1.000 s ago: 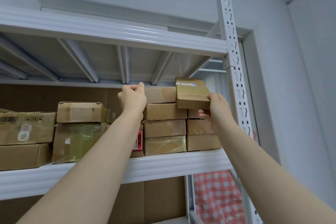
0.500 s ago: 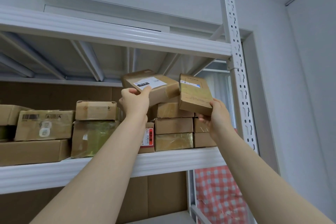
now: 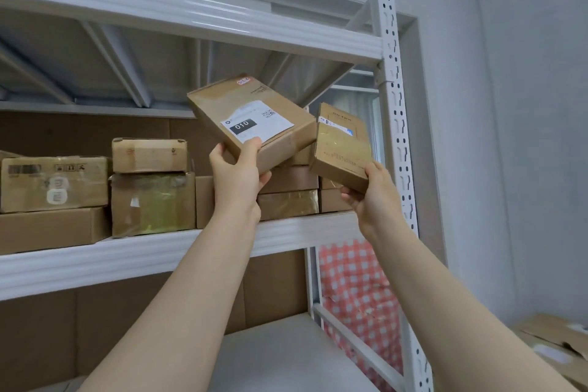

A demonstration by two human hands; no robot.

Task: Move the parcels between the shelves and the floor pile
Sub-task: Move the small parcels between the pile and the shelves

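Reaching up to a white shelf (image 3: 136, 256), a person holds a cardboard parcel in each hand. The left hand (image 3: 237, 180) grips the near corner of the labelled parcel (image 3: 254, 124), which is tilted, thumb on top. The right hand (image 3: 370, 197) pinches the lower edge of the taped parcel (image 3: 343, 149), which stands almost on end near the upright post (image 3: 391, 105). Both hang in front of the stacked boxes (image 3: 288, 192) on the shelf. Each is held by one edge only — a slackening grip could let it tip out and drop. The glossy tape looks slippery, and the two parcels are close enough to knock together if carried down to the floor pile (image 3: 556, 344).
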